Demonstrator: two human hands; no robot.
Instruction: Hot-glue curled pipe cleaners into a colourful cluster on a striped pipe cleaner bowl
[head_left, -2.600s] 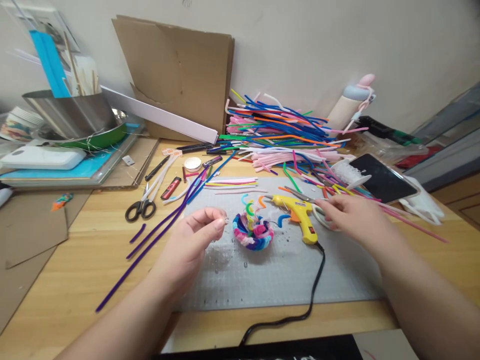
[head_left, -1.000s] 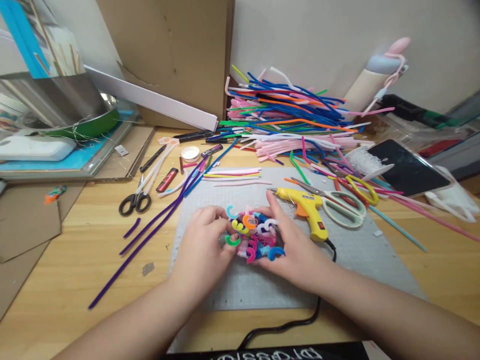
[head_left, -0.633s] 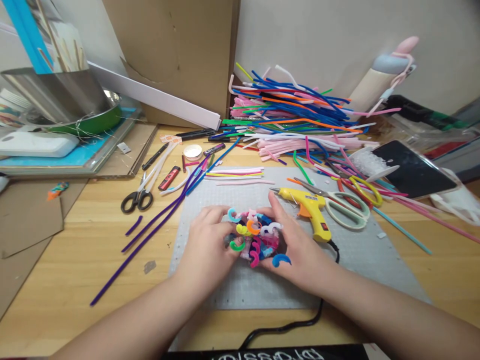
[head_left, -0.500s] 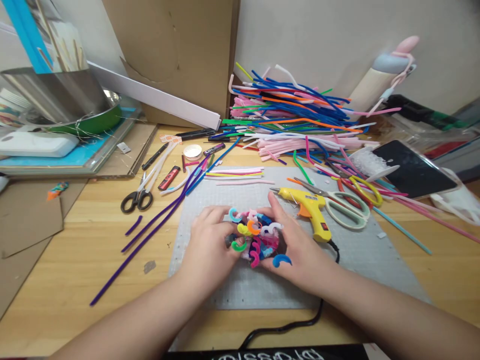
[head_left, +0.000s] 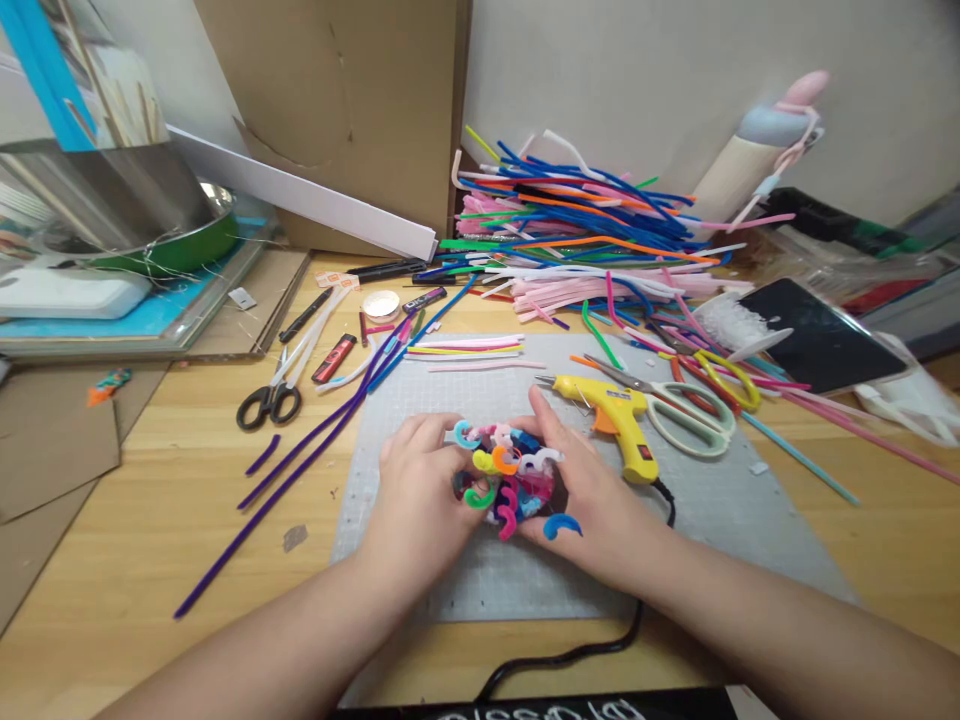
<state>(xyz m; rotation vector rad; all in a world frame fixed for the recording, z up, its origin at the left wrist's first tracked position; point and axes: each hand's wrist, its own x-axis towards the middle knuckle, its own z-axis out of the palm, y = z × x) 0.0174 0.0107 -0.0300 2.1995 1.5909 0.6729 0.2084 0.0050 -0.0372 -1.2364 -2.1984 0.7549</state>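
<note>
Between my hands is a bunch of curled pipe cleaners (head_left: 508, 492) in pink, orange, yellow, green, white and blue. My left hand (head_left: 420, 480) wraps round its left side, and my right hand (head_left: 592, 490) cups the right side with the thumb pointing up and away. The palms and fingers hide the lower part of the bunch. Under it lies a grey cutting mat (head_left: 465, 585). Right of my right hand, a yellow glue gun (head_left: 619, 415) rests on the mat, its black cord trailing toward me. White-handled scissors (head_left: 690, 420) lie beside it.
A pile of loose pipe cleaners (head_left: 577, 220) lies at the back. Purple pipe cleaners (head_left: 285, 480) and black-handled scissors (head_left: 268, 405) are on the left. A metal pot (head_left: 112, 200) stands far left. A dark-screened tablet (head_left: 821, 335) and a pale bottle (head_left: 757, 150) are right.
The view has shifted very slightly, so everything sits a little further left. Both hands keep hold of the pipe cleaner bunch in almost the same pose.
</note>
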